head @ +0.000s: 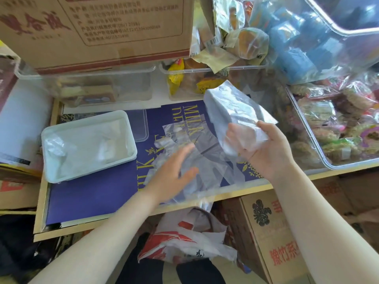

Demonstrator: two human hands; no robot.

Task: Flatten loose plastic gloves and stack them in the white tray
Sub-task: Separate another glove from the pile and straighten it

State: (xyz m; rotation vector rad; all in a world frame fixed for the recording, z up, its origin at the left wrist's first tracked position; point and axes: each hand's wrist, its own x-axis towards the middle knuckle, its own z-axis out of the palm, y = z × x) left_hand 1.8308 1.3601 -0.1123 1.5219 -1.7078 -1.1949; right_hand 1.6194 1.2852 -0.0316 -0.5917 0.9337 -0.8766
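Item: loose plastic gloves, heaped on the purple tabletop beside the white tray, which already holds some. Right hand: grip closed on one raised glove; left hand: fingers straight, spread over the heap, holding nothing. Recommended handling: lay the held glove down, smooth from cuff to fingertips, then stack squarely in the tray.

We see a wood-edged table covered by a dark blue sheet with gold lettering. At nine o'clock on it sits the white tray. Loose plastic gloves lie flat at the centre. At twelve o'clock stand two clear tubs; a larger clear bin of snacks sits at three o'clock, seemingly resting on the table's edge.
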